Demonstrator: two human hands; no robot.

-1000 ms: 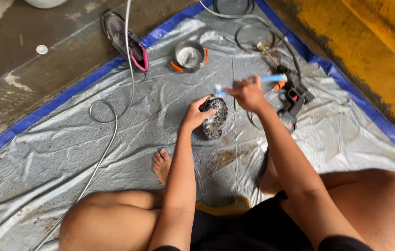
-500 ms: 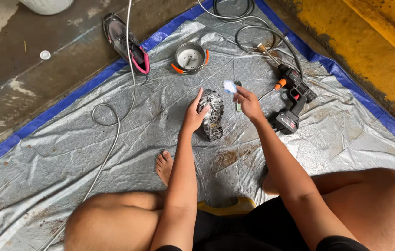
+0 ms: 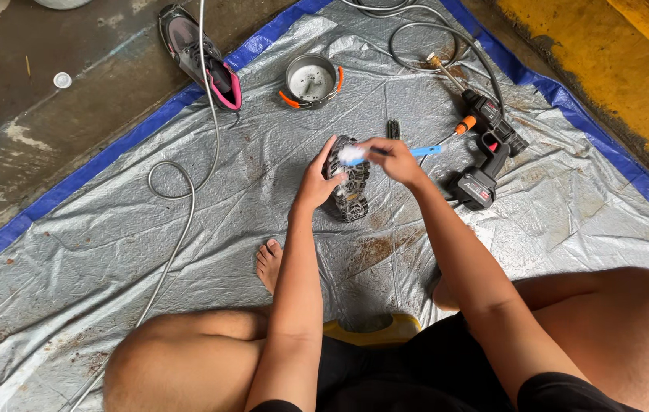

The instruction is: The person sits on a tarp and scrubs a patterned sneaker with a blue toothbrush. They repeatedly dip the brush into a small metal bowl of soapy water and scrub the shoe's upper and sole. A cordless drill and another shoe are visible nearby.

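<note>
My left hand point(image 3: 315, 179) holds a dark shoe point(image 3: 349, 191) sole-up over a grey tarp point(image 3: 111, 252). The sole is black with knobbly tread. My right hand point(image 3: 389, 156) grips a blue-handled toothbrush point(image 3: 408, 152), and its white bristle head rests on the toe end of the sole. Both hands are close together in the middle of the view. My bare foot and knees show below.
A second shoe with pink lining point(image 3: 201, 55) lies at the tarp's far left edge. A round metal bowl with orange tabs point(image 3: 310, 79) sits beyond the hands. A black cordless spray gun point(image 3: 487, 156) and hoses point(image 3: 416, 34) lie to the right; a thin hose point(image 3: 179, 206) loops left.
The right hand has swung the brush back across the sole toward the toe end. The left hand keeps hold of the shoe in the same spot.
</note>
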